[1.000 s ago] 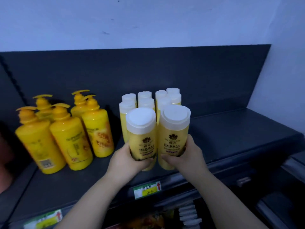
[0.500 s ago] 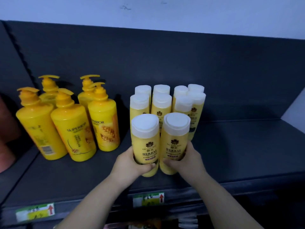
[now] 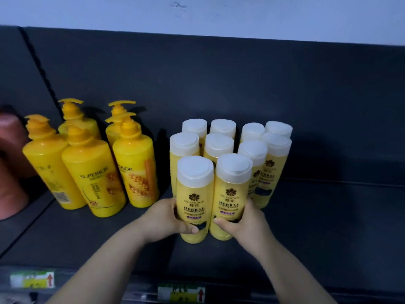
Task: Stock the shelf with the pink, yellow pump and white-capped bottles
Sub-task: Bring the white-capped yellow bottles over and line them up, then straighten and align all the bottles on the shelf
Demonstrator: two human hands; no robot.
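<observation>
My left hand (image 3: 166, 218) grips the left bottle (image 3: 195, 194) and my right hand (image 3: 245, 222) grips the right bottle (image 3: 232, 189). I hold them low, so they stand straight on the shelf (image 3: 328, 227), labels out, before the other white-capped bottles (image 3: 219, 145).

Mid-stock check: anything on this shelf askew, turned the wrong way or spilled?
One thing: the leftmost front pump bottle shows its barcode side, while the two SUPERIOR pump bottles beside it face label-out. Nothing else stands out among the white-capped bottles, two of which the left hand and right hand hold. No spill shows.
</observation>
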